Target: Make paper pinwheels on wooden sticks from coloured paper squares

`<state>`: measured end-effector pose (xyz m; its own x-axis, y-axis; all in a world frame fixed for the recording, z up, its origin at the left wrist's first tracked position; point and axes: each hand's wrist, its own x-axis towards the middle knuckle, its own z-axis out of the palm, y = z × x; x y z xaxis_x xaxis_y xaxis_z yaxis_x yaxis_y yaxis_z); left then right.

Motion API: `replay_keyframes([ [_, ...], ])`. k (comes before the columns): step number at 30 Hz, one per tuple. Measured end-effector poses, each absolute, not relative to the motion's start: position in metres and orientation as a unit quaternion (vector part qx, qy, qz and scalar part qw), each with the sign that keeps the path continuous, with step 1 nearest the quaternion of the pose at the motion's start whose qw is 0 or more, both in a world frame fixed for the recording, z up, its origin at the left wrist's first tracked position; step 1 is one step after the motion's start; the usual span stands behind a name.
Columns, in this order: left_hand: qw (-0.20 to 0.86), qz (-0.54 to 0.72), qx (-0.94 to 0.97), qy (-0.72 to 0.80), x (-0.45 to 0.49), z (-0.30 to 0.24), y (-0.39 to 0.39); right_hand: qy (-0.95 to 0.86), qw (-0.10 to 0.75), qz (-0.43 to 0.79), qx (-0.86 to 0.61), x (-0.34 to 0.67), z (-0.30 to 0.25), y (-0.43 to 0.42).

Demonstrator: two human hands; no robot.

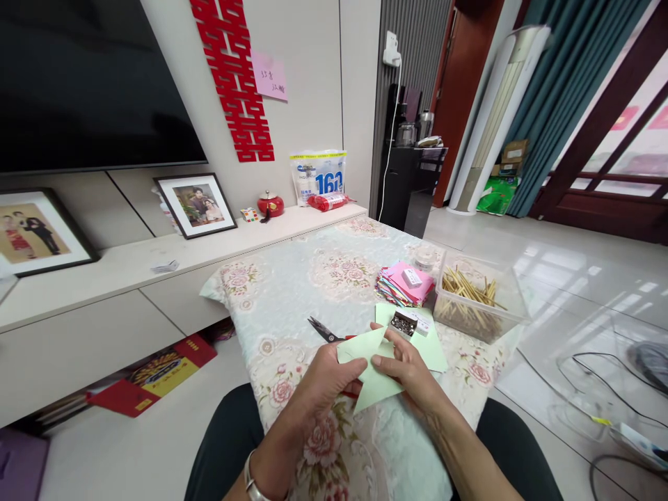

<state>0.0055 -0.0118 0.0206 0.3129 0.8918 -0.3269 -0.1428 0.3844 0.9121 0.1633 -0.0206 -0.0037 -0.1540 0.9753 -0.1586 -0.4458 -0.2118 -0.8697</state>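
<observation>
A pale green piece of paper (pixel 376 385), cut or folded into pointed flaps, is held between my two hands over the table's near side. My left hand (pixel 330 374) pinches its left part, thumb on top. My right hand (pixel 406 365) grips the right part, thumb pressed near the middle. Just beyond my left hand lie scissors (pixel 324 330) with dark blades and red handles, partly hidden by the paper. Past my right hand, a small open box of metal pins or tacks (pixel 403 323) rests on flat green sheets (pixel 434 351).
A stack of coloured paper (pixel 404 282) with a small white box on top stands beyond the green sheets. To its right is a clear plastic bin (pixel 483 313) of thin wooden sticks. A floral cloth (pixel 282 292) covers the table. Cables (pixel 610 369) lie on the right floor.
</observation>
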Motion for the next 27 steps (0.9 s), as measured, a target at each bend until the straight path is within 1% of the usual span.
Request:
replay_keyframes([
  [8,0.68,0.363,0.427,0.473,0.003,0.015,-0.006,-0.371,0.521,0.663,-0.389,0.163,-0.006,-0.02],
  [11,0.674,0.361,0.425,0.485,0.003,0.017,-0.005,-0.366,0.532,0.654,-0.393,0.163,-0.008,-0.019],
  [13,0.682,0.383,0.404,0.475,0.005,0.018,-0.007,-0.353,0.553,0.64,-0.4,0.162,-0.01,-0.018],
  [16,0.717,0.435,0.358,0.41,0.011,0.019,-0.013,-0.332,0.587,0.618,-0.404,0.159,-0.014,-0.017],
  [18,0.723,0.463,0.338,0.386,0.016,0.017,-0.017,-0.33,0.602,0.604,-0.404,0.158,-0.016,-0.017],
  [22,0.685,0.494,0.337,0.416,0.023,0.012,-0.022,-0.339,0.614,0.587,-0.404,0.155,-0.017,-0.018],
  [27,0.654,0.501,0.339,0.455,0.024,0.011,-0.024,-0.352,0.61,0.588,-0.397,0.154,-0.018,-0.018],
])
